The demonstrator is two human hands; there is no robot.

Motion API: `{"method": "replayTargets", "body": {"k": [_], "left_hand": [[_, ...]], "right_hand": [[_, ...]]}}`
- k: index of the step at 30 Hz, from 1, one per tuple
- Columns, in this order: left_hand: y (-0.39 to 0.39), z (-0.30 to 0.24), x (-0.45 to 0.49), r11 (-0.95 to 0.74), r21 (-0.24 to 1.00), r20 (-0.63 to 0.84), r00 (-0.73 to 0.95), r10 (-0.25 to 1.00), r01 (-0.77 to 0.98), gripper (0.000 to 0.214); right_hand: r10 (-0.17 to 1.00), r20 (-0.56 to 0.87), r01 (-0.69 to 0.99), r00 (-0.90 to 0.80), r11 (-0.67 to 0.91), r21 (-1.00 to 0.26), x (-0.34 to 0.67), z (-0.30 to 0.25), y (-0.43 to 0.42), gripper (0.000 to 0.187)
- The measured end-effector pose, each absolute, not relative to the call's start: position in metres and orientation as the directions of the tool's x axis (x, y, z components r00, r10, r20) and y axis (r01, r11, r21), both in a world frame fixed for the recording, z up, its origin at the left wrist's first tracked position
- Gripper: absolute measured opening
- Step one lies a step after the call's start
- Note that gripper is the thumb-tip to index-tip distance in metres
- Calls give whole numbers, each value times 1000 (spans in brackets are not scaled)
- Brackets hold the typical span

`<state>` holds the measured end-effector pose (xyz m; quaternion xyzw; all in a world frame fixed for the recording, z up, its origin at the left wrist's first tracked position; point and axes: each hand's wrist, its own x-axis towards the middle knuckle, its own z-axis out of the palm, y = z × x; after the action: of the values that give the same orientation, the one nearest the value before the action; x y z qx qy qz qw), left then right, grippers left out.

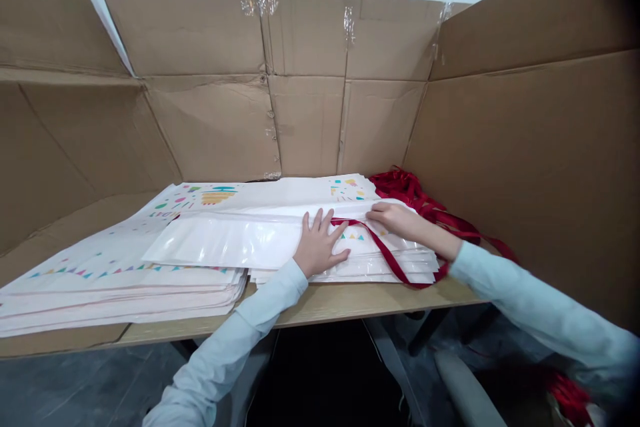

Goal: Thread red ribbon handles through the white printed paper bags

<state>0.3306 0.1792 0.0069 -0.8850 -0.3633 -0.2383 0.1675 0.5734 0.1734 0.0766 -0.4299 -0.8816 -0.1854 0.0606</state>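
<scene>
My left hand (pixel 319 245) lies flat with spread fingers on a stack of glossy white plastic-sleeved bags (pixel 225 240), just beside a red ribbon (pixel 385 253). That ribbon crosses the stack in a loop and drops over its front edge. My right hand (pixel 395 220) rests on the stack's far side, its fingertips at the ribbon. Whether those fingers grip the ribbon is hard to see. A tangled heap of red ribbons (pixel 403 188) lies behind the stack, beyond my right hand.
A wider stack of printed white bags (pixel 120 287) lies to the left on a wooden table (pixel 320 310), overhanging its front edge. Taped cardboard panels (pixel 300 87) wall the back and sides. A grey chair (pixel 465 390) and more red ribbon (pixel 567 397) sit below the table at right.
</scene>
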Motion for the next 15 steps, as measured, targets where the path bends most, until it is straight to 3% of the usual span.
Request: {"method": "replayTargets", "body": {"k": [2, 7, 11, 15], "left_hand": [[179, 8, 331, -683, -117, 546, 621, 562, 721, 60], [182, 6, 328, -662, -88, 549, 591, 592, 744, 55], [184, 4, 326, -663, -82, 563, 584, 586, 744, 57], [184, 4, 327, -666, -85, 575, 582, 575, 741, 57]], "right_hand": [[701, 276, 753, -658, 619, 223, 539, 72, 186, 24], [691, 372, 727, -620, 684, -60, 489, 65, 212, 22], [724, 502, 717, -472, 647, -258, 487, 64, 212, 15], [769, 586, 767, -254, 529, -362, 498, 53, 195, 14]]}}
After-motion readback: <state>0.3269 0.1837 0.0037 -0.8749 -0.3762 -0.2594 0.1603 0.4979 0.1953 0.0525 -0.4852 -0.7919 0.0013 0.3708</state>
